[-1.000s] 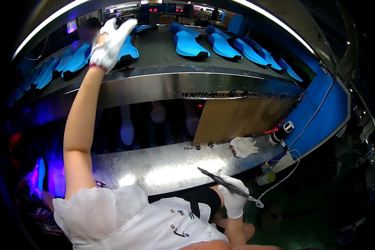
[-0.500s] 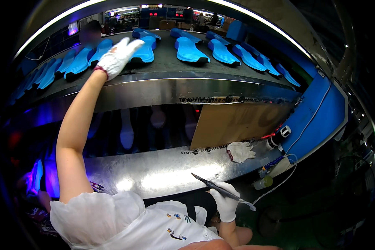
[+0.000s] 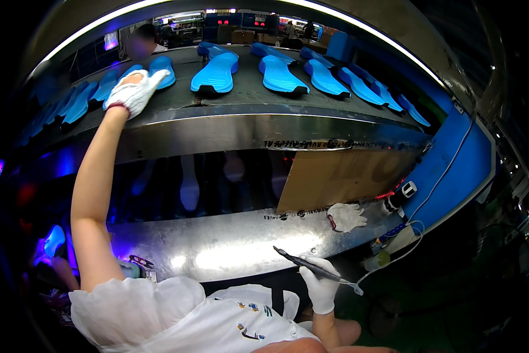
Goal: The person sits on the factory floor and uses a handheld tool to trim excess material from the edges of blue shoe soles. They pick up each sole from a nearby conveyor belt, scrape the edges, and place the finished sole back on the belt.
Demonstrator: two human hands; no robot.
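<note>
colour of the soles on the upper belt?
Bright blue soles, on the dark belt; the left hand reaches among them. Head view.

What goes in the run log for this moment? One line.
left hand: gloved, on blue insole, conveyor belt | right hand: gripping pen-like tool | spare glove: shelf

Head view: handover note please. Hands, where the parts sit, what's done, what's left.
Left hand: gloved, stretched up to the belt, resting on a blue sole at its near edge; grip unclear.
Right hand: gloved, low by the lap, closed on a thin dark pen tool with a cord.
Parts: a row of blue soles lies along the belt. A spare white glove lies on the metal shelf.
Done: nothing off the belt.
Left: the sole under the left hand is not yet lifted; the tool touches no sole.
</note>
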